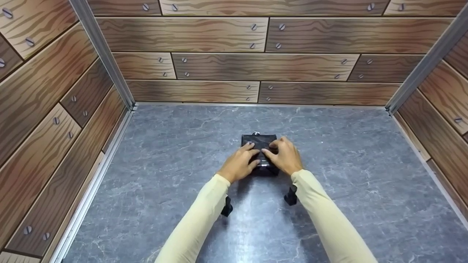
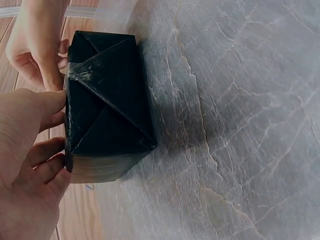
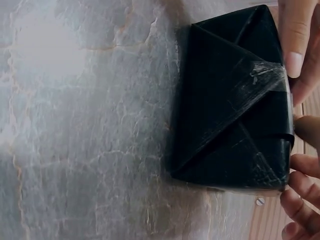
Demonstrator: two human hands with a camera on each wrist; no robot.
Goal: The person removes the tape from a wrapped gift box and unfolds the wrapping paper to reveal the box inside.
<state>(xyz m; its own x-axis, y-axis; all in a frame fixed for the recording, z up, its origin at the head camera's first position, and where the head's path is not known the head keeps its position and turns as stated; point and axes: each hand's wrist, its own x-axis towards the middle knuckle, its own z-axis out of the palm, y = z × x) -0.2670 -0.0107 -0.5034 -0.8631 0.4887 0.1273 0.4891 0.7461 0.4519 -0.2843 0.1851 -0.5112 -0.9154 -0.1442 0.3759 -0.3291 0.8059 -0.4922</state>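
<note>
Glossy black film-wrapped boxy parcel (image 2: 107,100) under fingertips, on grey marbled surface (image 1: 164,164); prob. stiff, slick; grip opp. sides below fingers. L hand (image 1: 240,162): fingers loosely spread, touching top. R hand (image 1: 287,156): bent, can't tell if pinching.

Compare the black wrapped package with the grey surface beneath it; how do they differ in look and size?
Colour: the black wrapped package is plain and dark, while the grey surface carries pale veins.
Form: the package is a box with creased, overlapping flaps; the surface is flat.
Size: the package is small, the surface far broader.
Both catch light in shiny patches.
</note>
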